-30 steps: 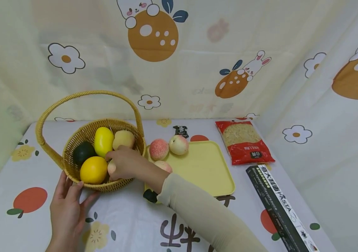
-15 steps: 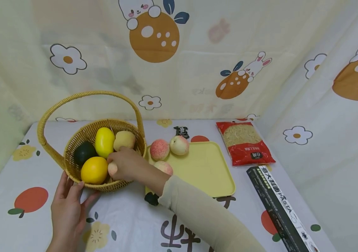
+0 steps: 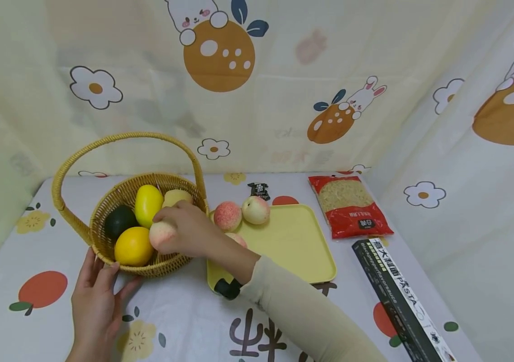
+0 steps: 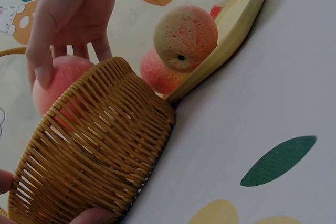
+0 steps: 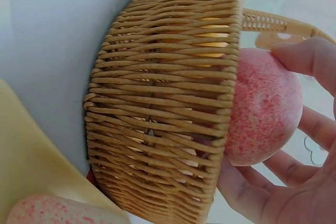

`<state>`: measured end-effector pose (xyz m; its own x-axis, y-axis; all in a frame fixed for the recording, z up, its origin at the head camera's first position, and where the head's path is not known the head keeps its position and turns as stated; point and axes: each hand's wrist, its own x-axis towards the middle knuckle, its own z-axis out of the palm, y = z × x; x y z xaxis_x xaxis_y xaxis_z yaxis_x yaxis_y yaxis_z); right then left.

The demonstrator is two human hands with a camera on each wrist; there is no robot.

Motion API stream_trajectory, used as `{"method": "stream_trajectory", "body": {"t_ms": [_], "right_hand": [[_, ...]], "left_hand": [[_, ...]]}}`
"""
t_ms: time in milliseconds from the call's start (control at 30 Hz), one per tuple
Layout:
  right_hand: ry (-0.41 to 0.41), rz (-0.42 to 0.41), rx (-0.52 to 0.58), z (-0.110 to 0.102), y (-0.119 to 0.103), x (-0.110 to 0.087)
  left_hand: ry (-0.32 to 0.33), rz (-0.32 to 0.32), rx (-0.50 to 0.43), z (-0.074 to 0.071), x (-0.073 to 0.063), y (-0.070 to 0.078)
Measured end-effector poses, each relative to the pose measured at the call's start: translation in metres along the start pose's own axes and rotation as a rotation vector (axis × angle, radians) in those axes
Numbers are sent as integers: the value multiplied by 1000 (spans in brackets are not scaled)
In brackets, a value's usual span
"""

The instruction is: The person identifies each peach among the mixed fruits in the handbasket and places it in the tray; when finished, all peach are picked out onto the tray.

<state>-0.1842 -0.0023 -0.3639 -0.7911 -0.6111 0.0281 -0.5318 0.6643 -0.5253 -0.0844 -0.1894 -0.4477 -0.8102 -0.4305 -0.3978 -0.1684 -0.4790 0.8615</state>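
Observation:
My right hand [image 3: 189, 229] holds a pink-speckled peach [image 5: 265, 106] at the wicker basket's near right rim, thumb on one side and fingers on the other. The basket [image 4: 100, 145] stands on the left with its tall handle up. My left hand [image 3: 96, 304] grips the outside of its near left wall. Inside the basket lie a dark green avocado-shaped fruit [image 3: 120, 221], a yellow mango-like fruit [image 3: 148, 203], an orange [image 3: 133, 246] and a pale brown round fruit [image 3: 177, 197], partly hidden by my right hand.
A yellow tray [image 3: 288, 246] right of the basket bears peaches [image 3: 227, 216], one partly hidden by my right forearm. A small black packet [image 3: 259, 190] lies behind it. Farther right are a red bag of pasta [image 3: 352, 206] and a long black pasta box [image 3: 399, 296].
My right hand has raised the peach a little out of the basket, so more of it shows. My left hand keeps its place on the basket.

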Motion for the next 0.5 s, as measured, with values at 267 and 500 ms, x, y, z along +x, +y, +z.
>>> {"method": "stream_trajectory", "body": {"t_ms": [267,500], "right_hand": [[68,77,315,-12,8,-8],[107,64,422,-21,21,-19]], "left_hand": [[-20,12,-8,-3,0,-1],[-27,10,-2,-2,2,-1]]}}
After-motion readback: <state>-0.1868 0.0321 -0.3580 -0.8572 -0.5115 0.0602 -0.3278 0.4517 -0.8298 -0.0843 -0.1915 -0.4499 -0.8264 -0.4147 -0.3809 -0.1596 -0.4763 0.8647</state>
